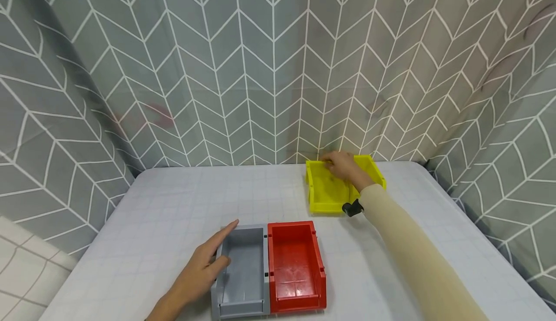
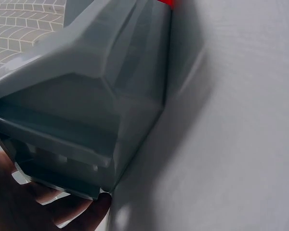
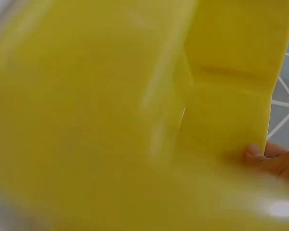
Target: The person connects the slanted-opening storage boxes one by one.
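Observation:
In the head view, a grey plastic bin (image 1: 245, 263) stands side by side with a red bin (image 1: 294, 263) at the front of the table. My left hand (image 1: 197, 268) holds the grey bin at its left wall, thumb over the rim and index finger stretched toward the far corner. The left wrist view shows fingertips (image 2: 94, 211) against the outside of the grey bin. Farther back on the right is a yellow bin (image 1: 327, 190). My right hand (image 1: 345, 166) pinches its far rim; the right wrist view shows the thumb (image 3: 254, 153) inside the wall.
A white cloth with a faint grid covers the table (image 1: 182, 200). Grey curtains (image 1: 260, 70) with white chevron lines hang behind and at both sides, close behind the yellow bin. A small black device (image 1: 353, 208) sits at the right wrist.

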The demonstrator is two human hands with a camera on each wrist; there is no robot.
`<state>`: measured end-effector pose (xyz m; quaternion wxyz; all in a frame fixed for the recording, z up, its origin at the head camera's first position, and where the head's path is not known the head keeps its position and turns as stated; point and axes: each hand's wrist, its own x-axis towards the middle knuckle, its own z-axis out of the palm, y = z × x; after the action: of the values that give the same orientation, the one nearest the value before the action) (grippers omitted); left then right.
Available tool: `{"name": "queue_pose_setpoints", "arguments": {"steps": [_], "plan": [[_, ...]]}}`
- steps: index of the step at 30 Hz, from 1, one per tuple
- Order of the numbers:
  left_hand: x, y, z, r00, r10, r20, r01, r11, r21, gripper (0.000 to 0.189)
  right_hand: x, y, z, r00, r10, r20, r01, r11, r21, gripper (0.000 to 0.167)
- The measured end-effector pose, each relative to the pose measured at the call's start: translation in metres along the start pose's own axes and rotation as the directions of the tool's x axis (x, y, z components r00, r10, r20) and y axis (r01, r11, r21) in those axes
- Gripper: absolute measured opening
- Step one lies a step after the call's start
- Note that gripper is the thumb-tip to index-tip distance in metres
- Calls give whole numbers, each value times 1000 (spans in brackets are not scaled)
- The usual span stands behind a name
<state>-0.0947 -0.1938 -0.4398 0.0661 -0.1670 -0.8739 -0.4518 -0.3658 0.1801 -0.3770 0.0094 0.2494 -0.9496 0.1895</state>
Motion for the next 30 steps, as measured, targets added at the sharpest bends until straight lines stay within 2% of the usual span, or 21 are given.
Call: {"name": "queue_pose_setpoints", "arguments": {"steps": [7, 14, 20, 30], "plan": [[0, -3, -4, 1000, 14, -9, -14, 1000, 27, 81, -4, 2, 0, 996, -68, -63, 69, 997, 18, 29], [0, -8, -9, 998, 50, -34, -48, 997, 59, 84, -8, -9, -10, 987, -131, -91, 138, 988, 70, 28], [2, -10, -12, 997, 66, -44, -63, 996, 63, 83, -22, -18, -19, 979, -172, -114, 180, 981, 67, 28], [1, -10, -12, 998, 40, -50, -38, 998, 49, 82, -51, -30, -34, 962, -219, -165, 234, 969, 76, 25]]}}
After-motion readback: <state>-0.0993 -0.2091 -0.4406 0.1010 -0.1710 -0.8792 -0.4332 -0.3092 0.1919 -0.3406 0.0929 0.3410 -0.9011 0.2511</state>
